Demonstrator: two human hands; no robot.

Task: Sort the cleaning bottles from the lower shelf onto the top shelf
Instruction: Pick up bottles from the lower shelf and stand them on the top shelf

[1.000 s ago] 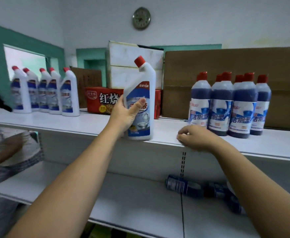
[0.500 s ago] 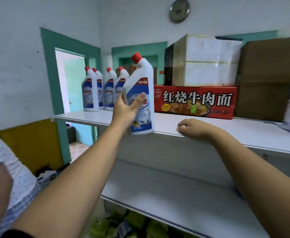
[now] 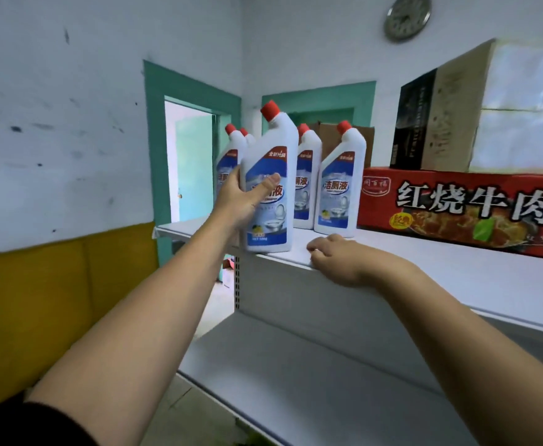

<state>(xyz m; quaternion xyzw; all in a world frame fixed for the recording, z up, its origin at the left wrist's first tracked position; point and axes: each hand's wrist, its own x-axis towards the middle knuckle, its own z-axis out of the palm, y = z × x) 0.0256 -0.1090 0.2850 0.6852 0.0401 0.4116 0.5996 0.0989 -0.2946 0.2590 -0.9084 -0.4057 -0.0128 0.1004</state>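
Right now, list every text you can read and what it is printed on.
"洁厕液": label of the right-hand standing bottle.
"液": held bottle in the left hand; the thumb covers the rest.
"液": bottle behind it, rest hidden.
"红烧牛肉": red box, cut off by the frame edge.
Too blurred: small label print, the box's logo, the clock face, the dark carton.

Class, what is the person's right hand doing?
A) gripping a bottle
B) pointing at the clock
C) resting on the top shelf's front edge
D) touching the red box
C: the right hand rests on the front edge of the top shelf, holding nothing; the left hand grips the bottle.
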